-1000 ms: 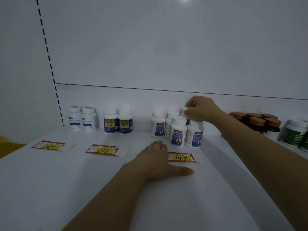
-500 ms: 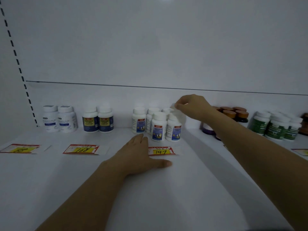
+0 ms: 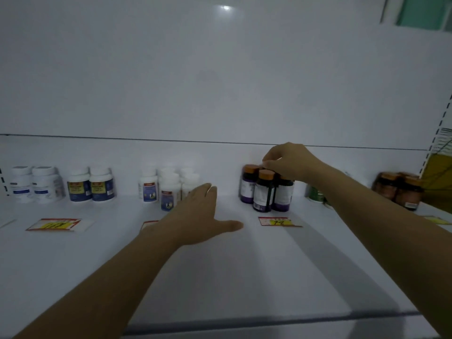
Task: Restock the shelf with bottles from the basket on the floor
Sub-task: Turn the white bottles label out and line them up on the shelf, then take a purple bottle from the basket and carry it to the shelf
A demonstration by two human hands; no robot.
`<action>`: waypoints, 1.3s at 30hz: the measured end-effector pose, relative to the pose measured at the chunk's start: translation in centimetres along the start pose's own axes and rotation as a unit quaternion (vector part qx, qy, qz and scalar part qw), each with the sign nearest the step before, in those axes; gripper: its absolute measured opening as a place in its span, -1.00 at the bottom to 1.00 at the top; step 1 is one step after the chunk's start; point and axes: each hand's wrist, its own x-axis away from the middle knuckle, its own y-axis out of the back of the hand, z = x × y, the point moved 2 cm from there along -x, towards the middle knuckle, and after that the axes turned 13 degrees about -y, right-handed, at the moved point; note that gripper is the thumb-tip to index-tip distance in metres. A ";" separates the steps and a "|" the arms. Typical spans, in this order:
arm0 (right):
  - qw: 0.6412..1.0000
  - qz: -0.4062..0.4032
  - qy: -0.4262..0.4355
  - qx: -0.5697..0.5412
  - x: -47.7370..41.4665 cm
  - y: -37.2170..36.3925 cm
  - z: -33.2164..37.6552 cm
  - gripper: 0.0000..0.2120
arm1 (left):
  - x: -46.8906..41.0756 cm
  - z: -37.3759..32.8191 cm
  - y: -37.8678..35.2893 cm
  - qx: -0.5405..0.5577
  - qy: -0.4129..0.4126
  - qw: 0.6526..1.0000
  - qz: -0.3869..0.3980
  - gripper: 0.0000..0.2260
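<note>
On the white shelf (image 3: 220, 277) stands a cluster of white bottles (image 3: 168, 189) with blue labels. To its right is a group of dark purple bottles (image 3: 264, 192) with orange caps. My right hand (image 3: 291, 160) reaches over the dark group, its fingertips pinched on the cap of a bottle at the back, which the hand mostly hides. My left hand (image 3: 195, 216) lies flat on the shelf in front of the white bottles, fingers spread and holding nothing. The basket is out of view.
Two white bottles (image 3: 36, 183) and two blue-labelled ones (image 3: 90, 184) stand at the back left. A green bottle (image 3: 315, 193) shows behind my right arm, and brown bottles (image 3: 398, 189) stand far right. Price tags (image 3: 278, 221) lie along the shelf.
The view has swung right. My right hand has left the white bottles and moved right onto the dark orange-capped bottles. My left hand stays flat on the shelf.
</note>
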 end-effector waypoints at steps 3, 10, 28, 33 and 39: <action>0.999 0.010 0.016 0.035 -0.6 0.2 -1.9 -0.69 | -2.2 -2.9 -1.1 0.004 0.023 1.000 0.001 -0.12; 0.994 0.036 0.061 0.082 -2.7 -2.5 -3.6 -0.61 | -5.1 -5.4 -4.3 0.021 0.094 0.995 0.015 -0.25; 0.993 -0.036 0.067 0.094 -4.0 -4.4 -3.3 -0.70 | -6.8 -3.9 -6.8 0.072 0.113 0.991 -0.012 -0.44; 0.990 0.026 0.084 -0.114 -2.4 -0.5 -1.7 -0.72 | -7.1 -4.1 -5.2 0.258 0.101 0.950 -0.141 -0.26; 0.961 0.117 0.065 -0.242 -1.6 1.6 -1.2 -0.80 | -7.1 -4.5 -3.2 0.411 0.072 0.887 -0.196 -0.55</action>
